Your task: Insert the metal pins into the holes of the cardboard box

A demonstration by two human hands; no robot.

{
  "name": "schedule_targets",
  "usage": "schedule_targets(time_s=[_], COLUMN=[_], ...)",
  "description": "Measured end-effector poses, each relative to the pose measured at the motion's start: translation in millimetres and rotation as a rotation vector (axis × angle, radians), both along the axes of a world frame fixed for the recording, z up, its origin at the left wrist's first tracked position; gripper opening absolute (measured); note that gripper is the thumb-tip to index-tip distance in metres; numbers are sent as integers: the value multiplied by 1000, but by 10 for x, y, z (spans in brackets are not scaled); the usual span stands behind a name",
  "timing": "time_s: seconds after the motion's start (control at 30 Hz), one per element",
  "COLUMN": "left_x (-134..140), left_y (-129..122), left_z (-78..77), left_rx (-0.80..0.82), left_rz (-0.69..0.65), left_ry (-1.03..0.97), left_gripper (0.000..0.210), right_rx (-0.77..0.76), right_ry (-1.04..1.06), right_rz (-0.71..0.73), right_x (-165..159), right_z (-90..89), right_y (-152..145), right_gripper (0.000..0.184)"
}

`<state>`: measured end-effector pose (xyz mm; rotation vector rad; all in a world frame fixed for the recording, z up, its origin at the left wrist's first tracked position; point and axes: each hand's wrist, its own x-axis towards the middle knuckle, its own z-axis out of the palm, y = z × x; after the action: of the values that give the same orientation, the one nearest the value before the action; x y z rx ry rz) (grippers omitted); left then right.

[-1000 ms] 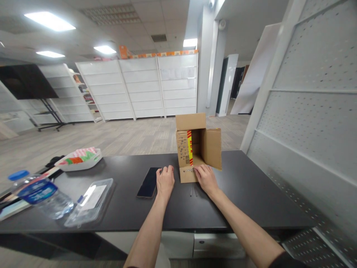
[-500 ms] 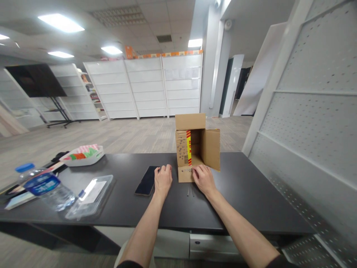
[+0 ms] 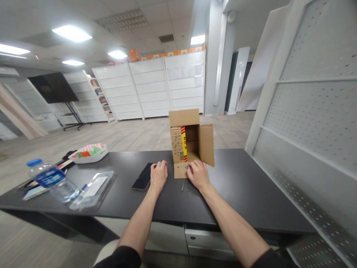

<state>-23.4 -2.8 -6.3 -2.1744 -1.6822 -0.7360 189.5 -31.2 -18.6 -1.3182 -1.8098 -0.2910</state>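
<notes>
An open cardboard box (image 3: 175,150) stands on the dark table, its mouth facing me. Dark round dots cover its left front flap beside a red-and-yellow tape strip (image 3: 184,144). My right hand (image 3: 198,174) rests over the right part of the lower flap (image 3: 179,172), which carries a row of small round metal-looking pieces. Its fingers are bent together, and their tips are hidden. Just right of a black phone (image 3: 142,177), my left hand (image 3: 159,174) lies with curled fingers; anything inside it is hidden. Two thin metal rods (image 3: 183,185) lie in front of the box.
On the left are a water bottle (image 3: 52,180), a clear plastic case (image 3: 93,190) and a white basket (image 3: 88,155) with colourful contents. A white perforated panel (image 3: 306,123) rises along the table's right side.
The view has shifted slightly, so the box and table sit a little further left. Both hands keep nearly the same places beside the phone and on the lower flap.
</notes>
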Motion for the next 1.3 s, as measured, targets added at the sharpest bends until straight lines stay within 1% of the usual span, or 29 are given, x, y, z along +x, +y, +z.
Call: schedule_targets(time_s=[0.27,0.4,0.5,0.6,0.7,0.77,0.87,1.0,1.17,1.3], left_x=[2,-8,-14,-12,-4,0,0,-3,3,6], left_y=[-15,-25,-32,-45,-61,-69,-78,-95,-114,-106], left_z=[5,-16,-38,-49,-46,-43,-41,-45,-43,-52], left_rx=[-4,-3,-9,-16,-24,-26,-22,-7,10,30], left_rz=[-15,-41,-61,-65,-68,-73,-80,-81,-82,-93], left_ry=[12,-10,-19,-34,-47,-54,-64,-67,-66,-65], left_gripper=[25,23,24,25,26,25,25,24,24,24], right_rx=[0,-3,-40,-134,-239,-289,-330,-352,-404,-432], right_ry=[-17,42,70,47,-42,-111,-189,-250,-307,-320], right_rz=[-11,5,90,208,325,347,343,307,248,227], right_x=[-11,12,43,67,73,61,20,-45,-85,-101], right_z=[12,22,74,169,248,261,222,169,219,245], right_y=[-13,-70,-166,-324,-518,-633,-735,-751,-724,-719], right_gripper=[12,14,16,16,15,15,18,24,25,22])
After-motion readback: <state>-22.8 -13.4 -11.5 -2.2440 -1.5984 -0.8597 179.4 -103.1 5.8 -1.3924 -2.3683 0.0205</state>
